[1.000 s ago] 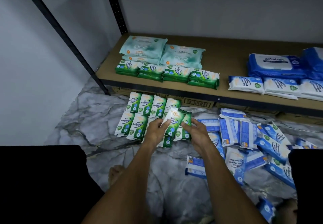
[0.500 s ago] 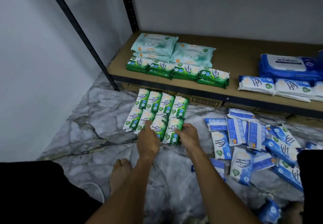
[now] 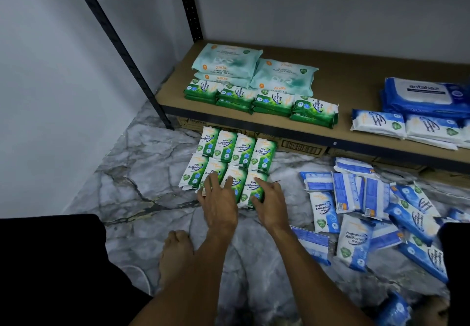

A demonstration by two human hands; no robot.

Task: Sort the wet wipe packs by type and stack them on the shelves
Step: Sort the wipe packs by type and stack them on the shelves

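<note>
Several green pine wipe packs point(image 3: 236, 151) lie in two neat rows on the marble floor below the shelf. My left hand point(image 3: 218, 198) rests flat with spread fingers on the near row. My right hand point(image 3: 269, 198) touches the rightmost near pack point(image 3: 254, 186) with relaxed fingers. On the brown shelf point(image 3: 356, 76) sit pale teal packs point(image 3: 226, 64), green pine packs point(image 3: 272, 102), white-blue packs point(image 3: 379, 122) and dark blue antabax packs point(image 3: 427, 94). A loose heap of blue fragrance-free packs point(image 3: 368, 211) covers the floor at right.
A black shelf post point(image 3: 119, 46) slants down to the floor at left, a second post point(image 3: 189, 5) stands at the shelf's back corner. Flat cardboard boxes point(image 3: 302, 145) lie under the shelf. My bare foot point(image 3: 175, 252) is on the floor near my left arm.
The green packs I held up a second ago now lie in the near row on the floor. Both hands have lowered and flattened onto them.
</note>
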